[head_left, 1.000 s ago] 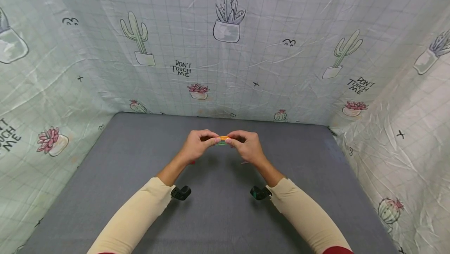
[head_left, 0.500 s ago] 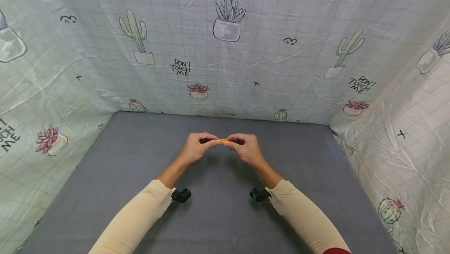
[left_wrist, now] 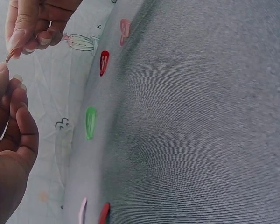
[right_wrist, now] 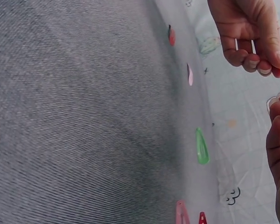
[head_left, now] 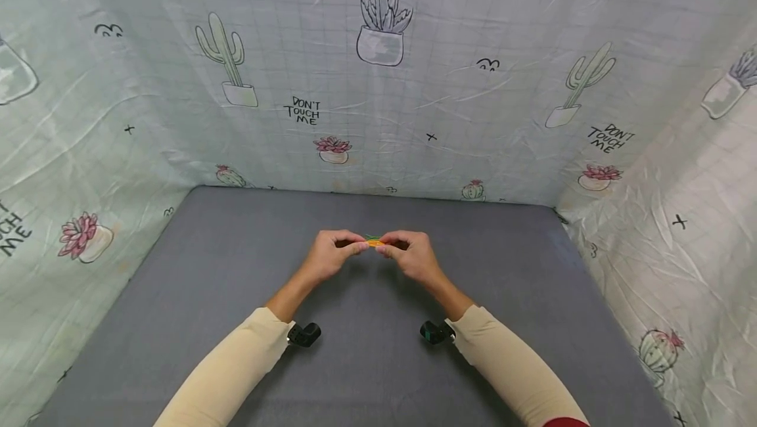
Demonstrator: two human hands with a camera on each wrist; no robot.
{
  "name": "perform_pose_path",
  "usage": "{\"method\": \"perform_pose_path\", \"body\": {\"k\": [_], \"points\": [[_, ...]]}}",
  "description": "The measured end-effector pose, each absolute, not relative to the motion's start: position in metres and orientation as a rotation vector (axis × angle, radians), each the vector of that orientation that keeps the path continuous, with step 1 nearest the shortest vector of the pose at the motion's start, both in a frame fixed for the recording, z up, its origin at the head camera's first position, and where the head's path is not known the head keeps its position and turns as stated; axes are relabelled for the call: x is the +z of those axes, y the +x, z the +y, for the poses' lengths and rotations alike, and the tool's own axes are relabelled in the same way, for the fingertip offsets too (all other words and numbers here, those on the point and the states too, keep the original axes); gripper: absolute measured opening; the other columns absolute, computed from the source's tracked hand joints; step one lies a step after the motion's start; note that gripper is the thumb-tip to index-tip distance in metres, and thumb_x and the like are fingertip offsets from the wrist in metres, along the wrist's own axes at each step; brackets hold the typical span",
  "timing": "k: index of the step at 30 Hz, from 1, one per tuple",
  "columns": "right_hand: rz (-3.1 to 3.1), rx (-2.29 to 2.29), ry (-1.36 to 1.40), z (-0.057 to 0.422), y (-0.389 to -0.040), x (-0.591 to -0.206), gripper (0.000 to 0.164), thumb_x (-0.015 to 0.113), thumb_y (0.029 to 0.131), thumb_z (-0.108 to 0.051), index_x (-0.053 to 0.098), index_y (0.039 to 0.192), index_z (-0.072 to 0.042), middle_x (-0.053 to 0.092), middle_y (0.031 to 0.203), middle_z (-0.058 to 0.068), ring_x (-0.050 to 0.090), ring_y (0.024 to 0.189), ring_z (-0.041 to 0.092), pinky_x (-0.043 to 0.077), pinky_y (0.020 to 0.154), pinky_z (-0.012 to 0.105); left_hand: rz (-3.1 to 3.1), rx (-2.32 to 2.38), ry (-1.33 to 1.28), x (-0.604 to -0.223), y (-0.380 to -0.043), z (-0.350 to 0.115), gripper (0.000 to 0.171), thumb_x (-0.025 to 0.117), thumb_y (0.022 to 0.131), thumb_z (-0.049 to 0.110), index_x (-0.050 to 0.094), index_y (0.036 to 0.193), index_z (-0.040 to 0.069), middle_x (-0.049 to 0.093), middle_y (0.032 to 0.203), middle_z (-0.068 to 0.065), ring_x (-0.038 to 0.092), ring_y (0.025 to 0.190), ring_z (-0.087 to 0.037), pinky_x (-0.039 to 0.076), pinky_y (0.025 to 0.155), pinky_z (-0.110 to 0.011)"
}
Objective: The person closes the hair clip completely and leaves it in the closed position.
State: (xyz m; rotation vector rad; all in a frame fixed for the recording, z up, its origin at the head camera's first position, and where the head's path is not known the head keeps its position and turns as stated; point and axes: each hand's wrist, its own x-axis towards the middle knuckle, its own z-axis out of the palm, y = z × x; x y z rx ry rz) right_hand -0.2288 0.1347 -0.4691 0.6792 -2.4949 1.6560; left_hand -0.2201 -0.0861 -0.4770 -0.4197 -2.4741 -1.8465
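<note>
Over the table, an orange snap hair clip is held between both hands. My left hand pinches its left end between thumb and fingertips. From the other side, my right hand pinches the right end; the fingertips cover much of the clip. Whether it is bent open or flat, I cannot tell. Just beyond it on the table lies a green hair clip, largely hidden in the head view. Also on the table are a red clip, a pink clip and a pale pink clip.
Another red clip lies near the pale pink one. The grey cloth-covered table reaches back to a patterned curtain, which hangs behind and on both sides. A dark wrist camera sits under each forearm.
Both hands have come slightly down and nearer with the orange clip. The green clip, earlier showing below it in the head view, now shows just above. A red spot by the left wrist is now hidden.
</note>
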Motion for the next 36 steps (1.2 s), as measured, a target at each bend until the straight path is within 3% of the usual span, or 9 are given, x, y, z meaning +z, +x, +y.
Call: {"method": "perform_pose_path", "body": {"k": [4, 7, 10, 11, 14, 16, 17, 19, 36], "points": [[-2.502, 1.647, 0.686, 0.134, -0.228, -0.473, 0.012, 0.082, 0.09, -0.012, 0.08, 0.098, -0.002, 0.077, 0.085, 0.013, 0.068, 0.072, 0.01, 0.057, 0.067, 0.024, -2.49, -1.808, -0.411, -0.482, -0.218, -0.087, 0.016, 0.08, 0.093, 0.02, 0.083, 0.1, 0.005, 0.079, 0.095, -0.014, 0.068, 0.081, -0.012, 0.056, 0.075, -0.027], [-2.503, 1.634, 0.695, 0.135, -0.227, -0.476, 0.012, 0.082, 0.089, -0.011, 0.08, 0.097, -0.002, 0.078, 0.085, 0.014, 0.068, 0.071, 0.009, 0.056, 0.066, 0.023, -2.499, -1.775, -0.406, -0.487, -0.218, -0.087, 0.014, 0.081, 0.092, 0.021, 0.083, 0.098, 0.008, 0.079, 0.092, -0.01, 0.069, 0.08, -0.012, 0.058, 0.078, -0.037], [-2.501, 1.614, 0.699, 0.136, -0.226, -0.479, 0.011, 0.083, 0.088, -0.01, 0.081, 0.096, -0.003, 0.078, 0.085, 0.014, 0.068, 0.071, 0.009, 0.056, 0.066, 0.023, -2.501, -1.747, -0.427, -0.492, -0.218, -0.086, 0.013, 0.081, 0.092, 0.022, 0.084, 0.097, 0.01, 0.08, 0.091, -0.007, 0.069, 0.081, -0.009, 0.041, 0.11, -0.057], [-2.502, 1.606, 0.697, 0.136, -0.226, -0.48, 0.011, 0.083, 0.088, -0.01, 0.081, 0.096, -0.003, 0.078, 0.085, 0.013, 0.068, 0.071, 0.009, 0.055, 0.065, 0.022, -2.499, -1.742, -0.437, -0.493, -0.218, -0.086, 0.013, 0.08, 0.093, 0.022, 0.084, 0.097, 0.011, 0.08, 0.092, -0.007, 0.069, 0.081, -0.008, 0.038, 0.11, -0.061], [-2.518, 1.581, 0.709, 0.134, -0.226, -0.484, 0.011, 0.083, 0.088, -0.013, 0.082, 0.096, -0.005, 0.078, 0.086, 0.012, 0.068, 0.072, 0.009, 0.055, 0.066, 0.022, -2.49, -1.729, -0.454, -0.497, -0.217, -0.088, 0.013, 0.08, 0.093, 0.02, 0.084, 0.098, 0.009, 0.08, 0.093, -0.008, 0.068, 0.082, -0.007, 0.039, 0.111, -0.056], [-2.531, 1.563, 0.724, 0.133, -0.227, -0.487, 0.012, 0.083, 0.089, -0.015, 0.082, 0.097, -0.006, 0.079, 0.087, 0.012, 0.068, 0.072, 0.008, 0.055, 0.066, 0.022, -2.497, -1.723, -0.451, -0.498, -0.216, -0.089, 0.013, 0.08, 0.093, 0.019, 0.084, 0.098, 0.009, 0.08, 0.095, -0.009, 0.068, 0.082, -0.008, 0.053, 0.092, -0.041], [-2.537, 1.553, 0.73, 0.133, -0.228, -0.488, 0.013, 0.083, 0.089, -0.016, 0.082, 0.097, -0.006, 0.079, 0.087, 0.011, 0.068, 0.072, 0.008, 0.055, 0.067, 0.022, -2.503, -1.72, -0.451, -0.499, -0.216, -0.09, 0.013, 0.079, 0.093, 0.019, 0.084, 0.098, 0.008, 0.08, 0.095, -0.01, 0.067, 0.082, -0.008, 0.055, 0.08, -0.035], [-2.543, 1.539, 0.74, 0.133, -0.228, -0.491, 0.012, 0.082, 0.089, -0.016, 0.082, 0.097, -0.006, 0.079, 0.086, 0.011, 0.067, 0.072, 0.007, 0.055, 0.067, 0.022, -2.517, -1.717, -0.458, -0.501, -0.216, -0.091, 0.013, 0.079, 0.094, 0.019, 0.084, 0.098, 0.008, 0.08, 0.096, -0.011, 0.066, 0.081, -0.009, 0.053, 0.074, -0.026], [-2.544, 1.445, 0.798, 0.135, -0.224, -0.502, 0.008, 0.083, 0.089, -0.013, 0.082, 0.094, -0.007, 0.079, 0.089, 0.008, 0.067, 0.072, 0.007, 0.055, 0.065, 0.023, -2.587, -1.621, -0.555, -0.509, -0.217, -0.093, 0.01, 0.08, 0.093, 0.021, 0.085, 0.095, 0.013, 0.08, 0.094, -0.003, 0.067, 0.083, -0.007, 0.053, 0.075, -0.023]]}}
